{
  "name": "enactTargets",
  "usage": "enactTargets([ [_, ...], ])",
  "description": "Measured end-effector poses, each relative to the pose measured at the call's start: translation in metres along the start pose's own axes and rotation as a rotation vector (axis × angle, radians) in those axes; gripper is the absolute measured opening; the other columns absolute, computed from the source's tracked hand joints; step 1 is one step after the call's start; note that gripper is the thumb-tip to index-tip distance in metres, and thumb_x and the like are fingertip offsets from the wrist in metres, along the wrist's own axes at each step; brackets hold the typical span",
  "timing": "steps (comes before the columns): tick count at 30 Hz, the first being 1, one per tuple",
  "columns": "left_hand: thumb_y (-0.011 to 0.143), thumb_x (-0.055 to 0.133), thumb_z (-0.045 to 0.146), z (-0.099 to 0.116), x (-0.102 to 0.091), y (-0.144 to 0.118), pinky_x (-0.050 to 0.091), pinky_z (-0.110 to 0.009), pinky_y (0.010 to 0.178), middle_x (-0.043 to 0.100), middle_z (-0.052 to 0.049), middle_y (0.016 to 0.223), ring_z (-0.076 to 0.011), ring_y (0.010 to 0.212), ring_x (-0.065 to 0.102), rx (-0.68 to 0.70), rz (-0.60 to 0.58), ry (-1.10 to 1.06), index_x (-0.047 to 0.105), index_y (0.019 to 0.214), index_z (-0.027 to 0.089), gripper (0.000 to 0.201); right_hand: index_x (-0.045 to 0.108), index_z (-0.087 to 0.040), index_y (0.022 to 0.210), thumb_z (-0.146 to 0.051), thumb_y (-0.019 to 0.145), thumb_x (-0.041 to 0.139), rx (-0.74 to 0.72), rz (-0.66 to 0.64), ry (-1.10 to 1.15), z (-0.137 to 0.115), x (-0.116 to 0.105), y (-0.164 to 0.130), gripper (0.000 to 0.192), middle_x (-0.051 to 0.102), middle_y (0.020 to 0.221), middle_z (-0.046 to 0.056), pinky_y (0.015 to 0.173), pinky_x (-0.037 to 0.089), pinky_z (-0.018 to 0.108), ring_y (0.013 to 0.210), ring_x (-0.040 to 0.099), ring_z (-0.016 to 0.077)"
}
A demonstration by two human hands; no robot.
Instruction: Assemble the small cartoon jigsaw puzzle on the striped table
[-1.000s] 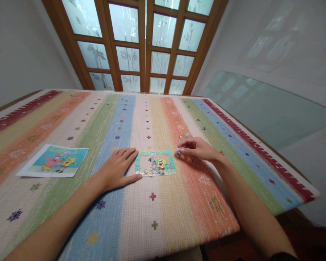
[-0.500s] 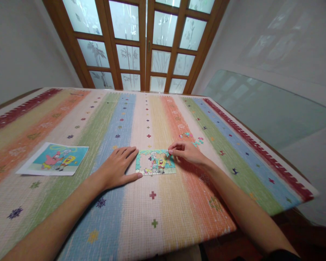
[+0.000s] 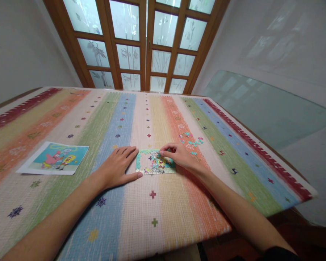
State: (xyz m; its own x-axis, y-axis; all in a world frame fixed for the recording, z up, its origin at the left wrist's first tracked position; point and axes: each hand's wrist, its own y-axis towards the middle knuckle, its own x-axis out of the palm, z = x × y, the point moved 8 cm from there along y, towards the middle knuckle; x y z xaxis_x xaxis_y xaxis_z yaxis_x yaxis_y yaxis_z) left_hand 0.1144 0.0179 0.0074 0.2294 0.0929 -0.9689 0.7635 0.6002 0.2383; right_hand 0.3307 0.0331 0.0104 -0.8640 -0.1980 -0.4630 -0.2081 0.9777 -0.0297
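A small, partly assembled jigsaw puzzle lies on the striped tablecloth, its border joined around an open gap at the left and a yellow cartoon figure at the right. My left hand rests flat with fingers spread, thumb and fingertips touching the puzzle's left edge. Over the upper right of the puzzle, my right hand pinches a puzzle piece, mostly hidden by the fingertips. Several loose puzzle pieces are scattered beyond and right of that hand.
A printed reference picture of cartoon figures lies on the left. The tablecloth covers the table, whose near edge drops off at the bottom right. Wooden glazed doors stand behind, and a glass panel is at the right.
My right hand has moved left along the puzzle's top, from its upper right corner toward its middle, still pinching. My left hand stays in place.
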Motion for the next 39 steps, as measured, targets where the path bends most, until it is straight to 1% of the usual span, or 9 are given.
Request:
enactTargets([
  [4, 0.097, 0.036, 0.078, 0.0, 0.002, 0.0, 0.04, -0.059, 0.109, 0.055, -0.024, 0.147, -0.0405, 0.13, 0.053, 0.005, 0.0, 0.01, 0.048, 0.148, 0.009, 0.086, 0.076, -0.022, 0.079, -0.028, 0.083, 0.074, -0.038, 0.034, -0.01, 0.002, 0.002, 0.003, 0.008, 0.078, 0.088, 0.008, 0.08, 0.053, 0.037, 0.082, 0.069, 0.0221],
  [8, 0.097, 0.036, 0.079, -0.001, 0.002, -0.001, 0.039, -0.059, 0.11, 0.055, -0.023, 0.147, -0.0408, 0.13, 0.053, -0.001, 0.002, 0.01, 0.048, 0.148, 0.01, 0.087, 0.077, -0.021, 0.08, -0.028, 0.083, 0.073, -0.069, 0.051, -0.028, 0.004, 0.005, 0.006, 0.009, 0.078, 0.086, 0.008, 0.074, 0.051, 0.035, 0.078, 0.068, 0.0211],
  [13, 0.097, 0.036, 0.078, -0.001, 0.001, 0.0, 0.039, -0.059, 0.109, 0.055, -0.024, 0.147, -0.0406, 0.13, 0.053, 0.001, -0.001, 0.015, 0.048, 0.148, 0.009, 0.087, 0.077, -0.02, 0.078, -0.028, 0.081, 0.073, -0.088, 0.09, -0.015, 0.006, 0.004, 0.008, 0.009, 0.078, 0.084, 0.008, 0.074, 0.05, 0.036, 0.077, 0.068, 0.021],
  [19, 0.098, 0.038, 0.076, 0.0, 0.0, 0.0, 0.04, -0.056, 0.11, 0.055, -0.023, 0.147, -0.0397, 0.131, 0.052, 0.006, 0.003, 0.013, 0.048, 0.148, 0.009, 0.085, 0.077, -0.02, 0.078, -0.029, 0.081, 0.074, -0.04, 0.06, 0.031, 0.011, 0.005, 0.009, 0.01, 0.078, 0.083, 0.008, 0.073, 0.051, 0.035, 0.076, 0.068, 0.0208],
  [22, 0.098, 0.036, 0.077, 0.0, 0.0, 0.0, 0.04, -0.057, 0.109, 0.055, -0.023, 0.147, -0.0399, 0.13, 0.052, 0.006, 0.004, 0.018, 0.048, 0.148, 0.008, 0.086, 0.077, -0.021, 0.077, -0.026, 0.081, 0.074, -0.053, 0.048, 0.021, 0.011, 0.007, 0.009, 0.007, 0.078, 0.082, 0.007, 0.072, 0.051, 0.035, 0.075, 0.068, 0.0206],
  [26, 0.098, 0.034, 0.078, 0.001, 0.001, 0.0, 0.04, -0.058, 0.109, 0.055, -0.023, 0.147, -0.0405, 0.13, 0.052, 0.009, 0.009, 0.015, 0.048, 0.148, 0.008, 0.087, 0.077, -0.021, 0.077, -0.024, 0.083, 0.072, -0.104, 0.068, -0.07, 0.005, 0.007, 0.008, 0.008, 0.078, 0.083, 0.007, 0.073, 0.051, 0.035, 0.075, 0.067, 0.0201],
  [31, 0.097, 0.037, 0.078, 0.0, 0.001, -0.001, 0.039, -0.059, 0.11, 0.055, -0.022, 0.147, -0.0403, 0.13, 0.052, 0.003, 0.014, 0.007, 0.048, 0.149, 0.011, 0.085, 0.077, -0.021, 0.078, -0.021, 0.085, 0.072, -0.186, 0.135, -0.233, -0.003, 0.005, 0.005, 0.009, 0.077, 0.084, 0.006, 0.081, 0.048, 0.037, 0.081, 0.066, 0.0203],
  [36, 0.098, 0.036, 0.077, 0.001, 0.001, -0.001, 0.04, -0.057, 0.109, 0.055, -0.024, 0.146, -0.0401, 0.13, 0.052, 0.01, -0.002, 0.02, 0.048, 0.148, 0.008, 0.087, 0.076, -0.021, 0.078, -0.019, 0.086, 0.074, -0.249, 0.169, -0.334, -0.007, 0.004, 0.003, 0.008, 0.075, 0.084, 0.004, 0.084, 0.046, 0.039, 0.082, 0.064, 0.0206],
  [39, 0.098, 0.037, 0.077, 0.001, 0.0, 0.0, 0.041, -0.057, 0.109, 0.055, -0.024, 0.146, -0.0402, 0.13, 0.052, 0.007, 0.0, 0.022, 0.048, 0.148, 0.007, 0.087, 0.075, -0.02, 0.081, -0.021, 0.088, 0.073, -0.32, 0.171, -0.372, -0.012, 0.003, 0.0, 0.007, 0.074, 0.086, 0.005, 0.083, 0.047, 0.039, 0.084, 0.063, 0.0213],
])
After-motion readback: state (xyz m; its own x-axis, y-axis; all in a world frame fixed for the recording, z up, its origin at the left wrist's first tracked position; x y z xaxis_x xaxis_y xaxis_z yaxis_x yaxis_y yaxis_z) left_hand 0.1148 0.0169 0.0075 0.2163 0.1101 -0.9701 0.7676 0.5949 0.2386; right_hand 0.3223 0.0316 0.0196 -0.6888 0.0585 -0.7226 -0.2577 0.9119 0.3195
